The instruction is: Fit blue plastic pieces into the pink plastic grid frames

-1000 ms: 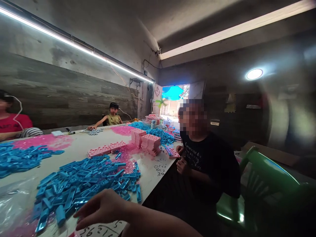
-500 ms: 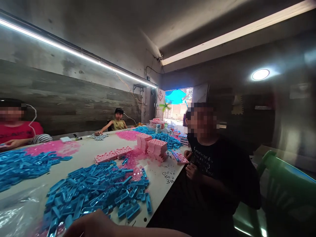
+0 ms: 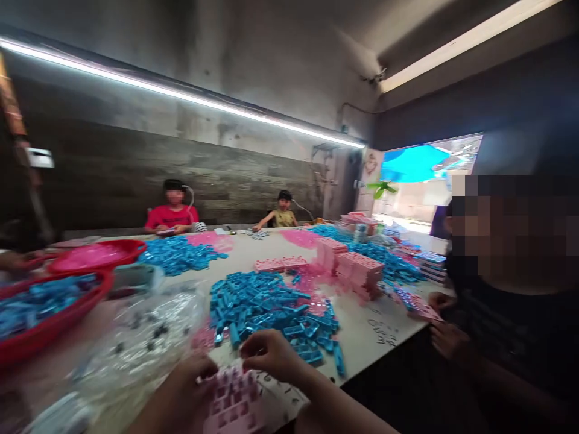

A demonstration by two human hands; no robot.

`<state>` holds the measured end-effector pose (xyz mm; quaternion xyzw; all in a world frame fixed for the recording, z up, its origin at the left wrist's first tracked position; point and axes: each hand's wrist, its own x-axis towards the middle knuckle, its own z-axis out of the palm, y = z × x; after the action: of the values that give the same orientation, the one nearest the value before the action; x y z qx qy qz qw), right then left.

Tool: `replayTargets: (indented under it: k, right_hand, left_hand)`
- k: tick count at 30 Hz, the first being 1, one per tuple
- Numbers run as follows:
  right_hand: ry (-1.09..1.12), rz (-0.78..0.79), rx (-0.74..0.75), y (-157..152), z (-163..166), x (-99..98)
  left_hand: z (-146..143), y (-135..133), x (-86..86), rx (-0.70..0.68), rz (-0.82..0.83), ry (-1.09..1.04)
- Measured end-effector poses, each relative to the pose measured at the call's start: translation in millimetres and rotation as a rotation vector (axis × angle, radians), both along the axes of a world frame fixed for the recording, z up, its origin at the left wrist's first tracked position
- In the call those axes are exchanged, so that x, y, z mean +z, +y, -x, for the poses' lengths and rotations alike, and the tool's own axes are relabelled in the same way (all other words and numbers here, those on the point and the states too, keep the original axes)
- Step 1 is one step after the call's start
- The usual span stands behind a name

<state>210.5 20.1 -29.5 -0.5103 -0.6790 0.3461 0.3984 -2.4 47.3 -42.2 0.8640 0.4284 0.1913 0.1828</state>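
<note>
My left hand (image 3: 187, 386) and my right hand (image 3: 271, 355) are both at a pink plastic tray (image 3: 233, 401) with rows of slots at the near table edge. The left hand's fingers curl over the tray's left side. The right hand's fingertips pinch at its upper edge; what they hold, if anything, is too blurred to name. Just beyond my hands lies a heap of blue plastic pieces (image 3: 266, 304) with some loose pink pieces (image 3: 316, 283) scattered behind it.
Red basins (image 3: 54, 313) of blue and pink pieces and a clear plastic bag (image 3: 145, 337) sit at left. Stacked pink trays (image 3: 357, 268) stand mid-table. A person in black (image 3: 511, 325) sits close at right; two more people (image 3: 174, 211) sit across the white table (image 3: 375, 331).
The view has swung left, bringing the red basins into sight. My left hand and the pink tray have come into view, and my right hand now rests at the tray.
</note>
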Motion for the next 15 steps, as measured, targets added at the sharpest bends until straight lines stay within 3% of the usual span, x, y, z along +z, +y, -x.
replayTargets:
  k: [4,8,12,15]
  right_hand:
    - [-0.003,0.005,0.052,-5.0,1.9,2.0]
    - [0.001,0.029,0.063,-10.4,4.7,3.8]
    - [0.033,-0.008,-0.012,-10.1,-0.5,0.8]
    - [0.056,-0.002,-0.039,-9.5,-5.5,-5.3]
  left_hand:
    - [-4.1,-10.3,11.2,0.033,0.013,0.006]
    - [-8.6,-10.7,11.5,0.036,0.051,0.023]
    - [-12.1,-7.5,6.9,0.005,0.031,0.024]
    - [-10.5,-1.3,-6.9,-0.027,0.008,0.035]
